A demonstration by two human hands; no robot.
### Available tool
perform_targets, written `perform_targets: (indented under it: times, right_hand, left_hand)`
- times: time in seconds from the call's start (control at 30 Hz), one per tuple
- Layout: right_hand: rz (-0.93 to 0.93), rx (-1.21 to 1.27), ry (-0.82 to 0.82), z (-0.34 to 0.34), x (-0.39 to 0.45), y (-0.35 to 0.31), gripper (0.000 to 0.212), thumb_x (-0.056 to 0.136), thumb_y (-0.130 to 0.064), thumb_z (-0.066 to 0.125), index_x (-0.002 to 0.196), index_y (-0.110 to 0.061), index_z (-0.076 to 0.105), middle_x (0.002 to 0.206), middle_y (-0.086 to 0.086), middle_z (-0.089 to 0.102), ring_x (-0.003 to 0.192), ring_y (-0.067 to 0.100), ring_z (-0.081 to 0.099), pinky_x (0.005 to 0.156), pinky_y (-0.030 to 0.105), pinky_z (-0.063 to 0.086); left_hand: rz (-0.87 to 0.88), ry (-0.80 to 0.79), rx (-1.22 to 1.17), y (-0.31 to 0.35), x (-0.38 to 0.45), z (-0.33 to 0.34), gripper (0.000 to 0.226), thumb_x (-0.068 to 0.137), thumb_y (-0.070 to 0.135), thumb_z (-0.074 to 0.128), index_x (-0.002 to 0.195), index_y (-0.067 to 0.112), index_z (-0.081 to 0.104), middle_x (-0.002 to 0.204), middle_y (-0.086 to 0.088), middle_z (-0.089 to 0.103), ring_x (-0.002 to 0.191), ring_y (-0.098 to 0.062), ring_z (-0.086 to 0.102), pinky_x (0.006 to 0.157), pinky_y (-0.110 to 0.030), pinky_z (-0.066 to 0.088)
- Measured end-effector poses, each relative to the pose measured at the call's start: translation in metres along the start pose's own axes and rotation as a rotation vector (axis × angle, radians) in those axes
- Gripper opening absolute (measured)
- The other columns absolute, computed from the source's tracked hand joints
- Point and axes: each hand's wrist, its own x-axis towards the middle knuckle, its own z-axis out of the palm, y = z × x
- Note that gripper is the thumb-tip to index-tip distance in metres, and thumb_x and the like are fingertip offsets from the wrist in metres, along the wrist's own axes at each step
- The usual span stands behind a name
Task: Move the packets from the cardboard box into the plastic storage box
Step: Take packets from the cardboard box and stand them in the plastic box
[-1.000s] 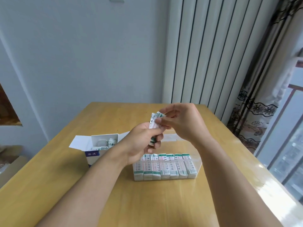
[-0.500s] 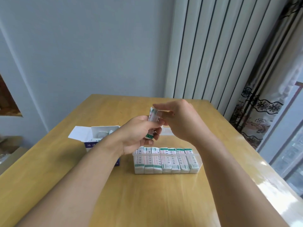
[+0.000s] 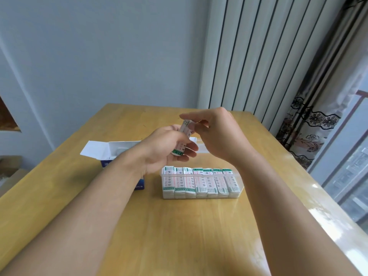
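White-and-green packets (image 3: 184,139) fill the left hand (image 3: 169,149), a small stack held upright above the wooden desk (image 3: 179,236) while the right hand (image 3: 217,136) pinches its top edge with thumb and forefinger. Over the past second the view has dropped slightly and the hands have stayed together over the far side of the plastic storage box (image 3: 201,183), the right thumb working at the top of the stack rather than carrying anything down; no packet has yet left the left hand's grip. The clear box, on the desk in front of the person, already holds a near row of seven packet bundles (image 3: 199,181) standing side by side. The cardboard box (image 3: 117,154) sits open just to its left, flap raised, its contents hidden behind the left forearm. Judging by the pinch, the right hand is squaring the stack or peeling off a packet, and the space behind the filled row looks the likely place for it.
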Motion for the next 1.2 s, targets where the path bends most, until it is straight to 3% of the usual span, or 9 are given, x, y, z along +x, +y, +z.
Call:
perform_targets:
  times: [0.07,0.13,0.3,0.37,0.43,0.53,0.67,0.83,1.2]
  right_hand:
    - [0.002,0.028,0.010,0.001,0.001,0.001,0.032,0.100,-0.008,0.062,0.125,-0.025,0.073,0.112,-0.005,0.077,0.094,0.001,0.071,0.079,0.007,0.052]
    - [0.019,0.083,0.027,0.004,0.002,0.002,0.032,0.097,-0.009,0.066,0.125,-0.025,0.072,0.107,-0.007,0.077,0.092,0.003,0.071,0.088,0.020,0.057]
    - [0.114,0.233,0.092,0.007,0.003,0.004,0.010,0.092,-0.019,0.075,0.099,-0.025,0.077,0.085,-0.009,0.078,0.082,0.002,0.072,0.084,0.036,0.060]
    - [0.118,0.300,0.107,0.006,0.003,0.004,0.009,0.091,-0.016,0.076,0.096,-0.023,0.078,0.084,-0.007,0.078,0.081,0.005,0.073,0.085,0.038,0.061]
    - [0.155,0.373,0.123,0.001,0.005,0.006,0.010,0.091,-0.012,0.075,0.094,-0.021,0.077,0.084,-0.004,0.078,0.082,0.009,0.074,0.085,0.038,0.061]
    - [0.267,0.463,0.037,-0.007,0.006,0.012,0.009,0.094,-0.006,0.069,0.096,-0.013,0.074,0.086,0.005,0.077,0.084,0.018,0.076,0.083,0.038,0.063]
    - [0.358,0.435,-0.126,0.005,0.005,0.018,0.012,0.095,0.004,0.063,0.093,-0.004,0.070,0.085,0.016,0.075,0.083,0.031,0.075,0.078,0.043,0.064]
    - [0.413,0.281,-0.335,0.028,0.006,0.025,0.020,0.094,0.011,0.058,0.091,-0.004,0.070,0.082,0.015,0.075,0.079,0.029,0.076,0.073,0.043,0.065]
    - [0.488,0.216,-0.411,0.049,0.006,0.035,0.019,0.094,0.006,0.061,0.092,-0.010,0.071,0.083,0.015,0.075,0.078,0.031,0.077,0.083,0.048,0.063]
  left_hand:
    - [0.017,0.024,-0.022,0.001,-0.001,0.001,0.026,0.101,-0.001,0.043,0.118,0.008,0.060,0.080,-0.013,0.069,0.077,-0.026,0.064,0.066,-0.033,0.049]
    - [0.033,0.058,-0.035,0.001,-0.001,0.002,0.031,0.099,-0.004,0.039,0.120,0.006,0.059,0.073,-0.013,0.062,0.071,-0.025,0.055,0.061,-0.032,0.043]
    - [0.051,0.061,-0.049,0.002,-0.002,0.003,0.037,0.097,-0.004,0.035,0.120,0.012,0.059,0.068,-0.012,0.058,0.066,-0.024,0.052,0.060,-0.033,0.040]
    - [0.058,0.044,-0.038,0.005,-0.004,0.003,0.040,0.096,-0.004,0.034,0.125,0.010,0.058,0.079,-0.016,0.065,0.073,-0.028,0.061,0.064,-0.035,0.049]
    - [0.069,0.054,-0.029,0.006,-0.002,0.002,0.048,0.096,-0.004,0.035,0.139,0.008,0.050,0.104,-0.019,0.068,0.093,-0.033,0.070,0.085,-0.041,0.059]
    - [0.124,0.168,-0.021,0.008,0.004,-0.004,0.068,0.093,-0.005,0.039,0.156,0.018,0.030,0.134,-0.014,0.059,0.118,-0.030,0.063,0.108,-0.043,0.049]
    - [0.253,0.323,-0.012,0.012,0.007,-0.012,0.060,0.091,-0.006,0.042,0.144,0.021,0.046,0.125,-0.002,0.063,0.119,-0.021,0.062,0.110,-0.041,0.047]
    - [0.280,0.385,-0.014,0.009,0.008,-0.015,0.043,0.091,-0.006,0.042,0.121,0.019,0.061,0.117,-0.001,0.067,0.112,-0.019,0.066,0.106,-0.040,0.051]
    - [0.273,0.368,0.019,0.007,0.009,-0.014,0.038,0.091,-0.005,0.046,0.108,0.021,0.068,0.116,-0.002,0.070,0.114,-0.023,0.066,0.102,-0.037,0.054]
